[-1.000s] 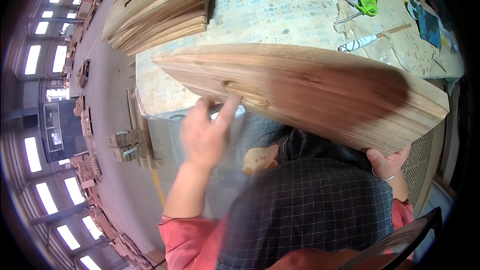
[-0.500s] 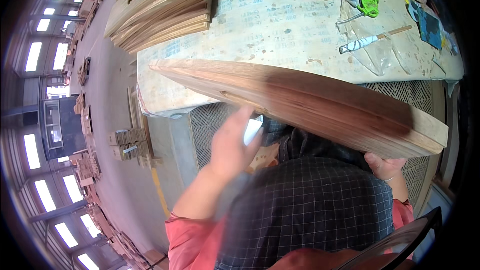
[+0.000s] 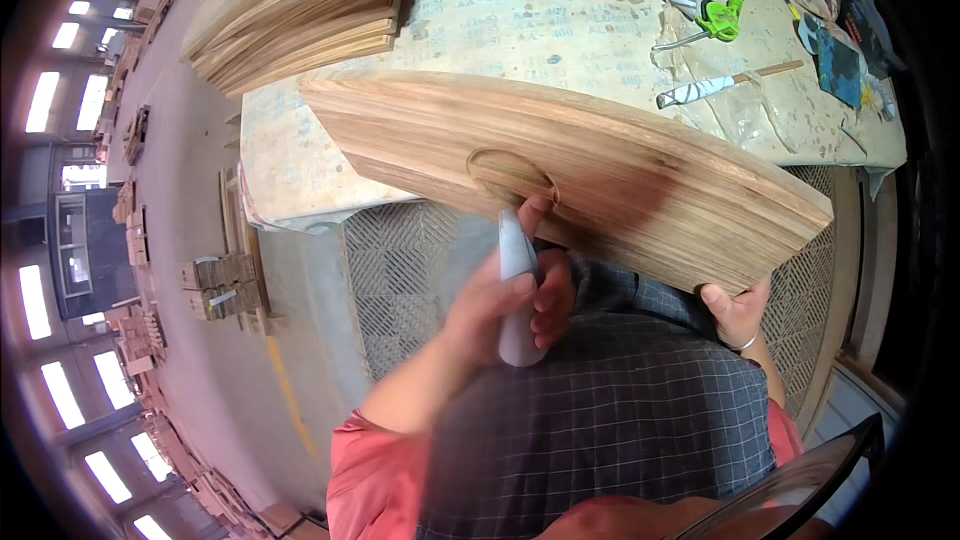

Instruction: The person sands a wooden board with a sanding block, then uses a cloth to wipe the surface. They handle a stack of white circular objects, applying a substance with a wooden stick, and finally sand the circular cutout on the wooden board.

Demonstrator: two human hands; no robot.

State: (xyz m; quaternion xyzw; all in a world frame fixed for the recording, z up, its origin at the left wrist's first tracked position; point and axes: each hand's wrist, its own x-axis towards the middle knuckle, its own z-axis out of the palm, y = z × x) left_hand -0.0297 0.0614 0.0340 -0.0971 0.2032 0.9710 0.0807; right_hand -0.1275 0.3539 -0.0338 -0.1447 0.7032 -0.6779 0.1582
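Workshop counter [image 3: 330, 155] ahead, right hand [image 3: 738, 308] gripping the wooden board [image 3: 590, 175] underneath, left hand [image 3: 515, 305] wrapped round a grey tool [image 3: 517, 290] at its recess, so work looks mid-way.

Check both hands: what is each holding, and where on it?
Left hand grips a grey tool around its middle, tip up at the board's oval cutout. Right hand holds the wooden board by its lower right edge.
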